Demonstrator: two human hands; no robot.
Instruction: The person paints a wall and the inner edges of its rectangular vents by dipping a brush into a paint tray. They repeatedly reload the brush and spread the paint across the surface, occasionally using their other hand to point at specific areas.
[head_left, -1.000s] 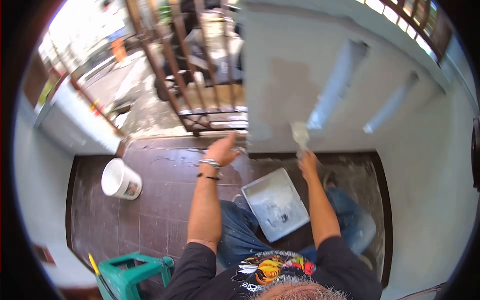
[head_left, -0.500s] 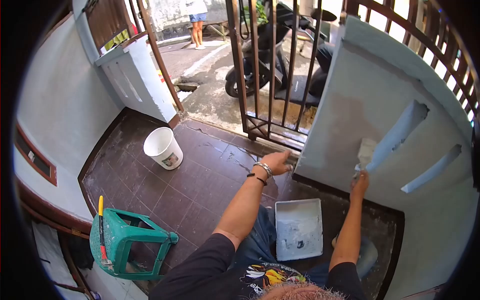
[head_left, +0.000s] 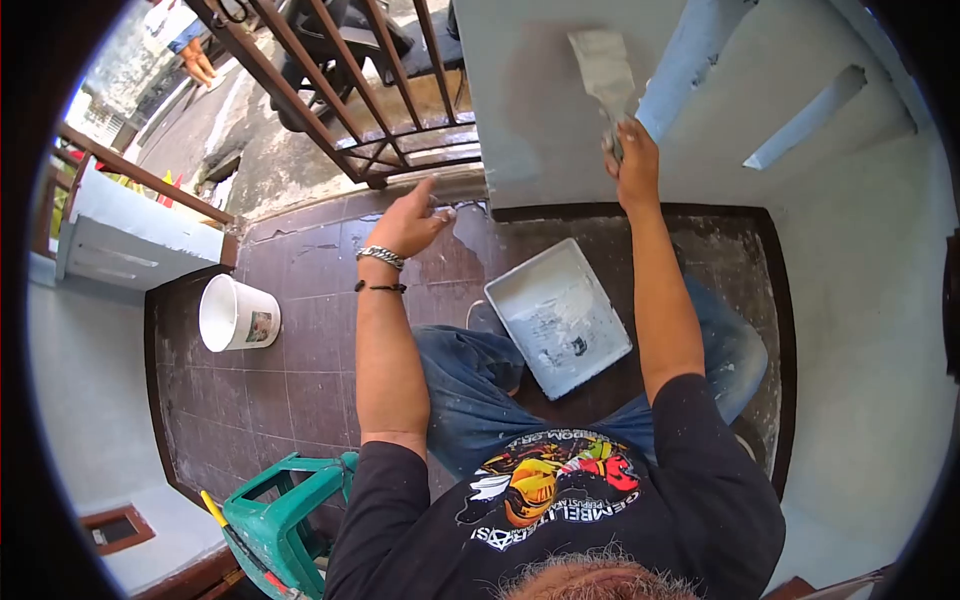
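My right hand is closed round the handle of a putty knife, whose wide pale blade lies against the grey wall. A darker damp-looking patch surrounds the blade, left of two light blue strips. My left hand is raised over the floor with nothing in it, fingers apart, a chain bracelet on the wrist. Between my knees and the wall sits a white tray with whitish smears and a small dark spot inside.
A white bucket stands on the brown tiles at the left. A green stool holds a yellow-and-red handled tool. Beyond the barred gate are a motorcycle and a person's legs.
The view has turned and tilted down, so the bucket, tray and wall appear shifted. The blade stays by the damp patch in my right hand; my left hand stays raised and empty.
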